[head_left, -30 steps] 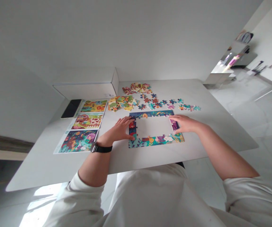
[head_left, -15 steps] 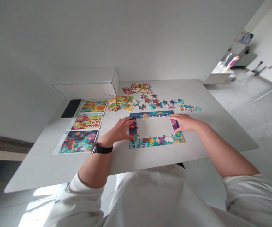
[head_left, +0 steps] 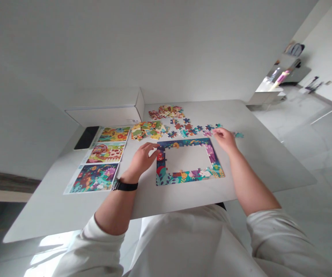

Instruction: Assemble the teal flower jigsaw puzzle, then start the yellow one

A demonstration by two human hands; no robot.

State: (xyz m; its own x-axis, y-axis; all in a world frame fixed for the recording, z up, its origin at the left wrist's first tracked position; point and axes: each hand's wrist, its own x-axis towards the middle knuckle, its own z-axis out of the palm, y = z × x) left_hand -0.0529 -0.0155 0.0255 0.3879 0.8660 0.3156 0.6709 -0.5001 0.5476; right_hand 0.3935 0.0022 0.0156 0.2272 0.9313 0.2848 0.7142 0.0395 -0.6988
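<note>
While the left hand (head_left: pixel 141 159) is curving half-open at the edge of the jigsaw border (head_left: pixel 189 178) lying between the hands on the table (head_left: pixel 255 169) (steadying it, perhaps), the right hand (head_left: pixel 225 139) is pinching beside loose pieces (head_left: pixel 187 129), gripping one or not, I cannot tell.

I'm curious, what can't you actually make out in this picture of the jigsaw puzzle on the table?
All from the head view:
Whether the right hand holds a piece: its fingers hide that spot.
Part of the jigsaw border: the left hand covers it.
Lower pieces in the stacked pile: upper pieces hide them.
The label on the white box: too small to read.
</note>
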